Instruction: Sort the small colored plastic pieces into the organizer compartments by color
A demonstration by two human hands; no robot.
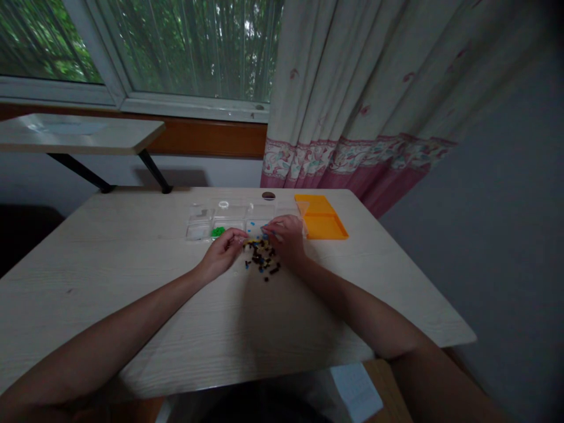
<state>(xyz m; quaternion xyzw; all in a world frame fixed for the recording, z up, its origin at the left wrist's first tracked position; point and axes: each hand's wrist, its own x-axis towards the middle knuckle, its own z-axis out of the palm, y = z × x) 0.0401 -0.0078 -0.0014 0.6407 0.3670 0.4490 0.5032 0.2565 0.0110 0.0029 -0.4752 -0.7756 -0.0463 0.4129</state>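
Near the window, our bench carries small blocks between our left hand and right hand, before a clear box. Both hands curl half-closed; whether they hold something, we cannot tell.

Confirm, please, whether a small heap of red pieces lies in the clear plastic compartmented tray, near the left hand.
The colour is wrong: the head view shows a small heap of green pieces in the clear plastic tray, near the left hand.

I get a dim feed: daylight enters through the window, a soft shadow crosses the desk, corners darken.
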